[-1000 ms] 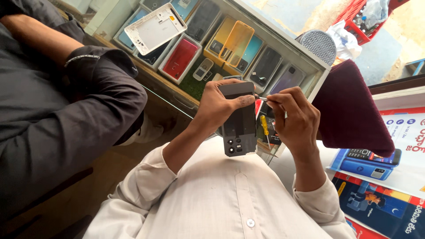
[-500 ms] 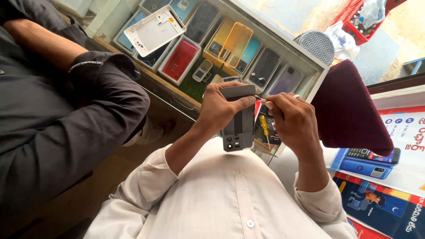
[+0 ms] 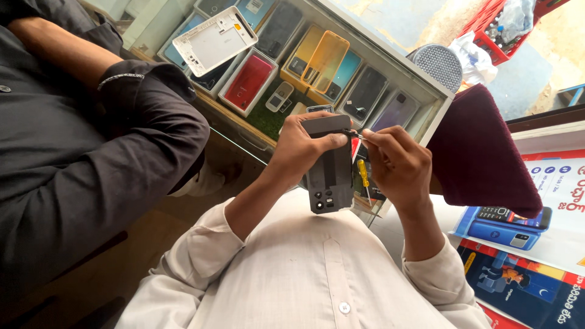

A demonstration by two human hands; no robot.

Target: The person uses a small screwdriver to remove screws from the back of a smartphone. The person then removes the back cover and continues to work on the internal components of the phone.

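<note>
- Gripping a dark grey rectangular phone back panel (image 3: 329,166), the left hand (image 3: 300,147) has its fingers curled round the left edge and the thumb pressed across the top face; the panel hangs upright in mid-air over the white shirt front (image 3: 304,268), camera cut-outs at its lower end.
- Right there at the panel's top right corner, the right hand (image 3: 399,164) has its fingertips pinched together on a thin metal tool (image 3: 354,133), whose tip touches the panel's edge.
- Just beside the panel's right edge, between the two hands, a small yellow-handled screwdriver (image 3: 363,174) lies on the glass counter below.
- Little room on the right: a maroon cloth-covered block (image 3: 481,152) sits close against the right wrist.
- Beyond the top edge, the glass display case (image 3: 390,55) holds rows of phone covers; a yellow one (image 3: 326,58) and a red one (image 3: 248,81) stand out, and a white back shell (image 3: 214,39) lies on the glass.
- On the left, another person's dark-sleeved arm (image 3: 122,122) rests on the counter edge, well apart from the panel, with open room between.
</note>
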